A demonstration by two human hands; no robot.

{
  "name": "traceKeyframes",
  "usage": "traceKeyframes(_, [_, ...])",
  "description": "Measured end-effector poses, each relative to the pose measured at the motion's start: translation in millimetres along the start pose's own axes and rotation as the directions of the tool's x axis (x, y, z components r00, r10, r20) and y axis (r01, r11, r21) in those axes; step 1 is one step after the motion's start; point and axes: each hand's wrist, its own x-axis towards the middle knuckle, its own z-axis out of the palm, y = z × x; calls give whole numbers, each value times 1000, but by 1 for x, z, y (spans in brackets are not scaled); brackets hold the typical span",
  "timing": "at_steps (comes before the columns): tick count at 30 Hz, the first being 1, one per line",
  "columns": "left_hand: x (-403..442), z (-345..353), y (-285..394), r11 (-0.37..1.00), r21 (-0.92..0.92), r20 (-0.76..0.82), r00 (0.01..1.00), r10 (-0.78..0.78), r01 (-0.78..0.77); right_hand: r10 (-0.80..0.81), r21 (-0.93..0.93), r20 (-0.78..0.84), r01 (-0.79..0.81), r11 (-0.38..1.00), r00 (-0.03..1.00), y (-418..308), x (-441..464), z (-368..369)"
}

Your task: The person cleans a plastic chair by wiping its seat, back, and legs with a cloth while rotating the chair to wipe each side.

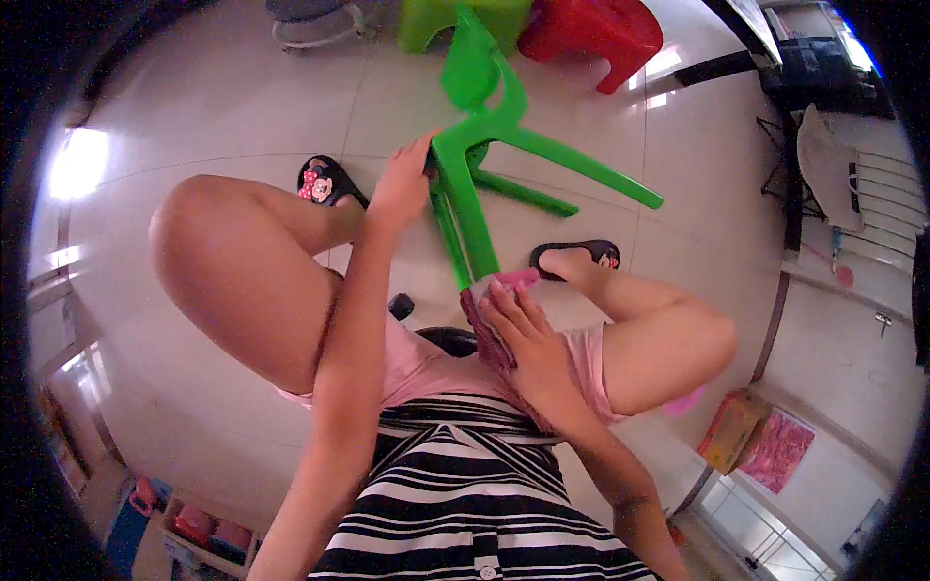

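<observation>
A small green plastic chair (467,203) is tipped over in front of me, its legs pointing in different directions. My left hand (402,184) is closed on the chair near its seat edge, with the fingertips partly hidden behind it. At the end of the chair leg nearest my lap, my right hand (523,324) presses a pink and maroon cloth (487,324) around the leg. Its fingers lie over the cloth, which covers the leg's tip. Between my knees, part of a black round seat (448,340) shows beneath me.
A red plastic stool (591,34) and a light green stool (417,24) stand at the far side. My feet in black slippers (329,182) flank the chair. A cardboard box (733,431) lies at right, and a bin of items (208,533) is at lower left.
</observation>
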Motion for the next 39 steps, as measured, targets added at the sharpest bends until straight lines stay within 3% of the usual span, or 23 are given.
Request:
traceKeyframes(6, [31, -4, -17, 993, 63, -26, 994, 104, -102, 5, 55, -67, -2, 998, 998, -18, 26, 9])
traceKeyframes(9, [35, 22, -36, 945, 324, -442, 890, 111, 44, -12, 38, -105, 16, 999, 994, -27, 41, 20])
traceKeyframes(12, [18, 24, -36, 967, -19, -615, 759, -213, 256, -35, 45, -144, 42, 998, 989, -32, 54, 31])
traceKeyframes(13, [9, 24, -31, 906, -298, -521, 743, -419, 302, -44, 54, -156, 53, 997, 987, -34, 57, 34])
traceKeyframes(15, [-15, 24, -21, 557, -740, -182, 685, -705, 376, -42, 67, -205, 57, 996, 978, -37, 62, 41])
traceKeyframes(16, [-27, 15, -7, 395, -789, 25, 666, -746, 471, -42, 74, -230, 61, 995, 972, -38, 64, 43])
traceKeyframes(17, [-38, 6, 7, 223, -796, 232, 624, -746, 562, -36, 73, -207, 52, 996, 978, -38, 65, 42])
traceKeyframes(19, [-55, 7, 18, 350, -705, 322, 718, -618, 617, -19, 69, -161, 31, 997, 987, -37, 65, 39])
traceKeyframes(22, [-69, -10, 53, -95, -768, 626, 713, -315, 633, -20, 66, -182, 32, 997, 983, -37, 65, 36])
traceKeyframes(25, [-75, 4, 41, -316, -817, 560, 796, -230, 483, 3, 80, -151, 9, 997, 988, -36, 64, 28])
traceKeyframes(28, [-90, 7, 48, -246, -919, 388, 823, -416, 308, 7, 56, -181, 3, 998, 983, -33, 65, 31])
traceKeyframes(31, [-111, 25, 41, -369, -904, 375, 812, -446, 215, 14, 134, -207, 14, 991, 978, -36, 67, 25])
traceKeyframes(34, [-122, 44, 32, -549, -803, 470, 815, -340, 234, -14, 43, -207, 24, 999, 978, -36, 76, 25])
traceKeyframes(38, [-130, 61, 16, -411, -878, 367, 898, -242, 248, -49, 25, -203, 55, 998, 978, -31, 81, 22])
traceKeyframes(39, [-129, 56, 25, -338, -905, 367, 875, -317, 257, -53, 20, -202, 59, 998, 978, -30, 83, 20])
